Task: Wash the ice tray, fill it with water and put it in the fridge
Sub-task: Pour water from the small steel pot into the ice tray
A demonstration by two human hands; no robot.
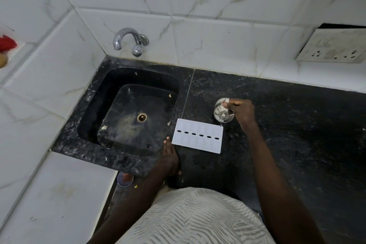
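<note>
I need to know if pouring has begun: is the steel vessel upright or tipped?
Tipped. The steel vessel in the right hand leans toward the ice tray, water trickling from it.

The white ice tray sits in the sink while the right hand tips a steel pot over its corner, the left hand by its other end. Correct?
Not quite. In the head view the ice tray lies on the black counter just right of the sink, not in it. The rest holds: the right hand tips the steel pot over its corner, the left hand by its other end.

Both arms are bare right up, no sleeves showing. Person's got on a cream top (196,218) with wavy grey zebra-type stripes. Silver ring (227,100) on the right hand (240,111).
</note>
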